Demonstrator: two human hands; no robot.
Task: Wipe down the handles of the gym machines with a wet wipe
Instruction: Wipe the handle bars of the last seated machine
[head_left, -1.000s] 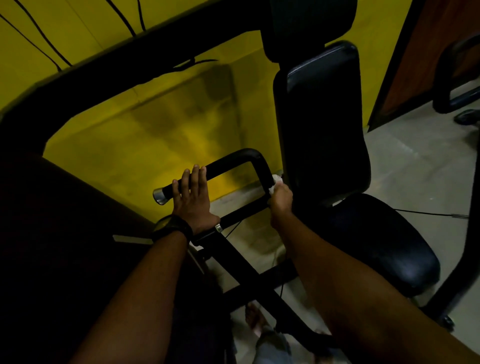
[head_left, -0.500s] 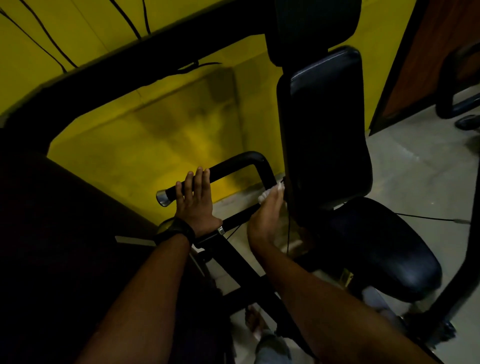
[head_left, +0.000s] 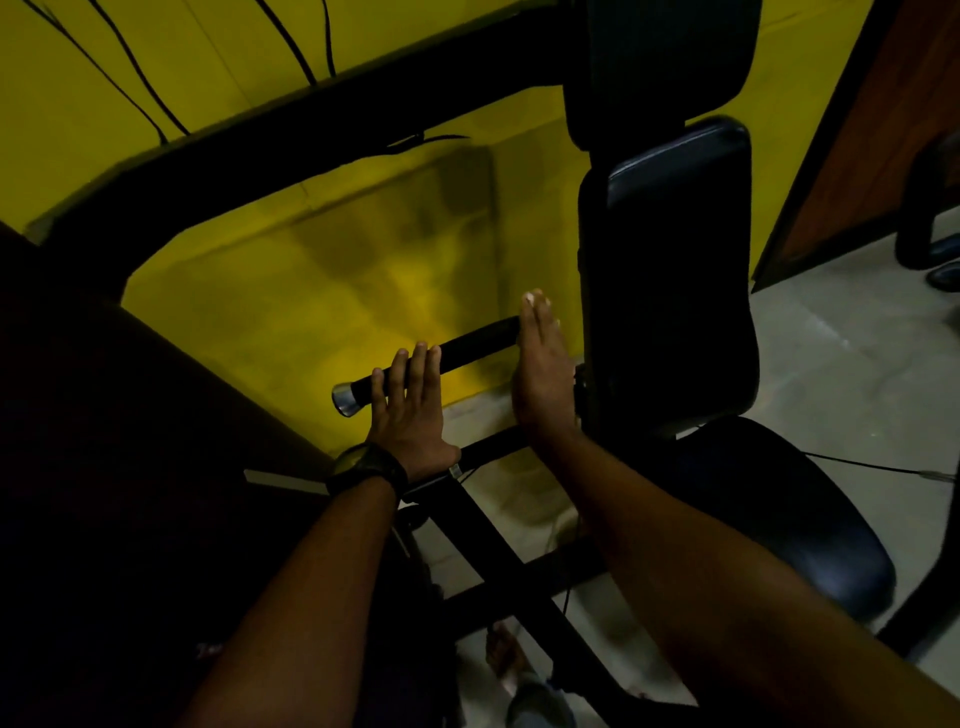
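Step now, I think: rub bend of black padded bar handle (head_left: 470, 344) w/ white wet wipe (head_left: 530, 298). Do well: press flat, slide slow, go round underside too. L hand (head_left: 410, 415) lies over bar nr silver end cap (head_left: 347, 400), fingers straight. R hand (head_left: 540, 374) flat on bend, fingers straight; wipe only peeks at fingertips, rest hidden. Hands apart, bare bar btwn.

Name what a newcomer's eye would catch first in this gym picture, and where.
The bright yellow wall behind stands out first. In the middle, the left hand rests on a black handle, the right hand beside it, a white wipe at its fingertips. A black padded seat fills the right.
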